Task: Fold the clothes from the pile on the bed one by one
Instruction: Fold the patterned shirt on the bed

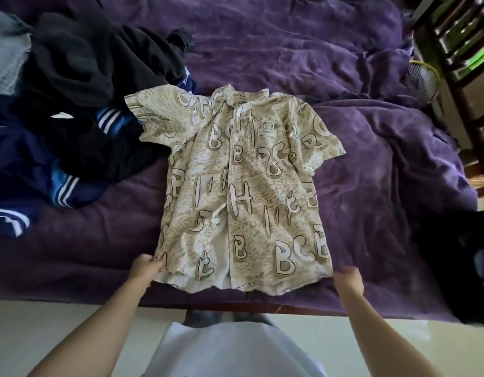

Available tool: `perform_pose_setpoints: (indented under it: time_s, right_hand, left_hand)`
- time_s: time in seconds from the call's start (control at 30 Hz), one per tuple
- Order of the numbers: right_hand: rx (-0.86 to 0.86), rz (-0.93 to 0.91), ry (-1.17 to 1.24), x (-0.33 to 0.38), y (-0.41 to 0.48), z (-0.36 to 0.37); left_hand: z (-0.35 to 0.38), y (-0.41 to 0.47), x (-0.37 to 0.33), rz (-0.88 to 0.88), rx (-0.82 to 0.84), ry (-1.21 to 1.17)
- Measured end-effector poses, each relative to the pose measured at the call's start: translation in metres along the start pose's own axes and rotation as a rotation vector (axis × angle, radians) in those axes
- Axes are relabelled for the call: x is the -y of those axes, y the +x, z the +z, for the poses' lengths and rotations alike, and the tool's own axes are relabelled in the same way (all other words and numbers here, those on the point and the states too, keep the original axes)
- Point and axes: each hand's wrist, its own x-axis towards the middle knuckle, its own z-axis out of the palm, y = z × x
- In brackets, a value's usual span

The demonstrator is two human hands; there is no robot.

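A beige short-sleeved button shirt (241,186) printed with large letters lies spread flat, front up, on the purple bedspread (371,164), collar away from me. My left hand (147,269) pinches the shirt's lower left hem corner. At the lower right hem corner my right hand (348,281) grips the fabric. A pile of dark clothes (66,110) lies at the left, black and navy pieces with white and blue stripes, and the shirt's left sleeve touches it.
The bed's near edge (235,306) runs just in front of my body, with pale floor below. A dark wooden chair (464,77) stands at the right beside the bed. Another dark item (458,262) lies at the bed's right edge.
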Motion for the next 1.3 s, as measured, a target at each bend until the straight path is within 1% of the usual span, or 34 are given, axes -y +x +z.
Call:
perform_pose_setpoints:
  time_s: [0.03,0.07,0.1,0.13,0.17,0.2,0.27,0.3,0.33,0.37,0.4,0.43,0.5,0.53,0.63,0.77,0.87,0.97,1.07,1.2,1.3]
  right_hand:
    - [-0.071,-0.09,-0.196,-0.003,-0.005,0.005]
    - [-0.105,-0.183,-0.333,-0.004,-0.011,0.012]
    - [-0.112,-0.285,-0.442,-0.003,-0.017,0.019]
    - [-0.099,-0.402,-0.56,-0.002,-0.024,0.028]
    - [-0.073,-0.527,-0.691,-0.001,-0.03,0.038]
    - [-0.031,-0.651,-0.812,-0.001,-0.035,0.05]
    - [0.095,-0.868,-0.957,-0.001,-0.045,0.072]
    - [0.164,-0.938,-0.991,-0.002,-0.05,0.082]
    - [0.218,-0.994,-1.014,-0.002,-0.055,0.092]
    - [0.262,-1.038,-1.028,-0.001,-0.059,0.1]
    - [0.301,-1.062,-1.04,0.0,-0.062,0.109]
    - [0.335,-1.064,-1.053,0.001,-0.066,0.116]
    - [0.39,-1.016,-1.078,0.0,-0.068,0.125]
    - [0.406,-0.993,-1.107,0.0,-0.069,0.127]
    - [0.397,-0.992,-1.205,0.0,-0.067,0.13]
    - [0.381,-0.999,-1.21,0.001,-0.071,0.134]
    - [0.39,-0.966,-1.221,-0.001,-0.074,0.136]
    - [0.429,-0.894,-1.166,-0.002,-0.078,0.133]
    - [0.468,-0.859,-1.079,-0.006,-0.08,0.127]
    - [0.519,-0.812,-1.054,-0.012,-0.081,0.12]
    - [0.481,-0.801,-1.032,-0.014,-0.081,0.122]
  left_hand:
    - [0.004,-0.001,0.001,0.062,-0.039,0.142]
    - [0.007,-0.004,0.001,0.123,-0.092,0.286]
    - [0.01,-0.01,0.002,0.222,-0.165,0.414]
    - [0.014,-0.014,0.003,0.373,-0.243,0.519]
    - [0.019,-0.018,0.005,0.569,-0.296,0.602]
    - [0.025,-0.025,0.006,0.788,-0.309,0.674]
    - [0.038,-0.038,0.008,1.195,-0.255,0.784]
    - [0.044,-0.041,0.008,1.306,-0.193,0.825]
    - [0.051,-0.043,0.006,1.324,-0.123,0.858]
    - [0.058,-0.043,0.005,1.272,-0.047,0.891]
    - [0.065,-0.042,0.006,1.182,0.024,0.914]
    - [0.071,-0.038,0.008,1.096,0.062,0.919]
    - [0.081,-0.031,0.011,0.887,0.11,0.886]
    - [0.083,-0.03,0.012,0.813,0.123,0.87]
    - [0.087,-0.029,0.012,0.691,0.142,0.808]
    - [0.092,-0.032,0.015,0.574,0.143,0.884]
    - [0.098,-0.039,0.014,0.465,0.133,0.874]
    - [0.1,-0.043,0.013,0.429,0.133,0.788]
    - [0.1,-0.044,0.012,0.453,0.103,0.813]
    - [0.102,-0.046,0.012,0.54,0.037,0.888]
    - [0.1,-0.048,0.013,0.617,0.035,0.908]
